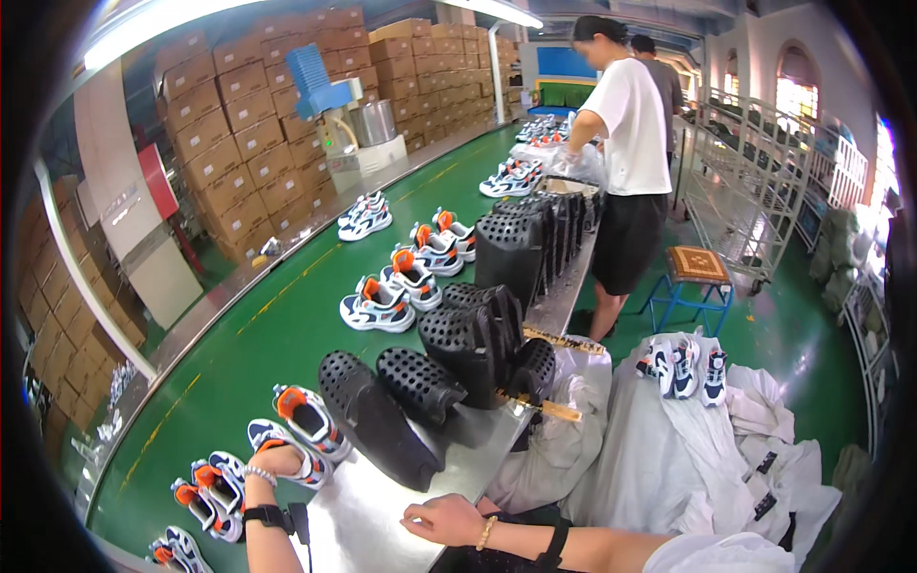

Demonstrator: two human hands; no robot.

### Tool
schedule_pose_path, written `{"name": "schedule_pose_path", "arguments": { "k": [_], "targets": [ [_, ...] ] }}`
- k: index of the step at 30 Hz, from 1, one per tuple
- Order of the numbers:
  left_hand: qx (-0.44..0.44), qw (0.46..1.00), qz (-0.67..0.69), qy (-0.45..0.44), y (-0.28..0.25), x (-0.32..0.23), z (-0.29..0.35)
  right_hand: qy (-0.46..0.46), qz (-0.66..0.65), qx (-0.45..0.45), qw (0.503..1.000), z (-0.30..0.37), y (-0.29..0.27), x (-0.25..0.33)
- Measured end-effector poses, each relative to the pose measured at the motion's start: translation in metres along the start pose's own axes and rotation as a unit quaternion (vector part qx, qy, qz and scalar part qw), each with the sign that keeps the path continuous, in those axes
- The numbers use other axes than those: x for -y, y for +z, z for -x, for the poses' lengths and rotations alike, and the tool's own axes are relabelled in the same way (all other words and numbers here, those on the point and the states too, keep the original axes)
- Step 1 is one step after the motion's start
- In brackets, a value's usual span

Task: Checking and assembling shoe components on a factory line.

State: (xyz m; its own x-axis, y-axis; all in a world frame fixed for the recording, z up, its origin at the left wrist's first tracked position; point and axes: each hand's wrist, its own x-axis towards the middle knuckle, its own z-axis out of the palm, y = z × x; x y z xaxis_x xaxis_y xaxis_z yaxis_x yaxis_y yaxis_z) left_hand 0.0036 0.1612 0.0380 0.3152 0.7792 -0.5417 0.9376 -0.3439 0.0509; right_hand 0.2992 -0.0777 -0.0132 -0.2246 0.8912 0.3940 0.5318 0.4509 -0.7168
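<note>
My left hand [274,461] is at the opening of a white, navy and orange sneaker [310,468] on the green conveyor belt [239,334]. Its fingers are partly hidden by the shoe, and it appears to grip it. A matching sneaker [313,422] stands just beyond. My right hand [447,520] hovers over or rests on the shiny metal side table [368,516], fingers curled in with nothing visible in them. Black perforated shoe lasts [377,420] lie between the table and the belt, beyond both hands. More sneakers [210,492] sit left of my left hand.
Several sneakers [377,304] line the belt farther on, beside upright black forms [511,253]. At right, white sacks [640,458] carry sneakers [683,368]. A person in a white top [630,124] works by the belt, near a stool [697,265] and wire racks [755,181]. Cartons [248,134] are stacked behind.
</note>
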Motion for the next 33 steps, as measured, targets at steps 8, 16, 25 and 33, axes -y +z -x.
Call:
{"name": "schedule_pose_path", "arguments": {
  "k": [8,16,25,33],
  "targets": [
    [-0.254,0.962,-0.064,0.075,0.047,0.025,-0.025,-0.014,-0.121,0.004,0.993,-0.002,-0.017,0.017],
    [-0.573,0.803,0.034,-0.161,0.031,-0.050,0.037,-0.033,0.048,-0.265,0.963,-0.086,-0.208,0.064],
    [-0.644,0.732,0.211,-0.071,0.064,-0.082,0.078,0.067,0.383,-0.054,0.920,-0.137,-0.254,-0.020],
    [-0.596,0.671,0.439,-0.042,0.125,-0.070,0.075,0.103,0.382,0.011,0.918,-0.148,-0.271,-0.005]
  ]
}}
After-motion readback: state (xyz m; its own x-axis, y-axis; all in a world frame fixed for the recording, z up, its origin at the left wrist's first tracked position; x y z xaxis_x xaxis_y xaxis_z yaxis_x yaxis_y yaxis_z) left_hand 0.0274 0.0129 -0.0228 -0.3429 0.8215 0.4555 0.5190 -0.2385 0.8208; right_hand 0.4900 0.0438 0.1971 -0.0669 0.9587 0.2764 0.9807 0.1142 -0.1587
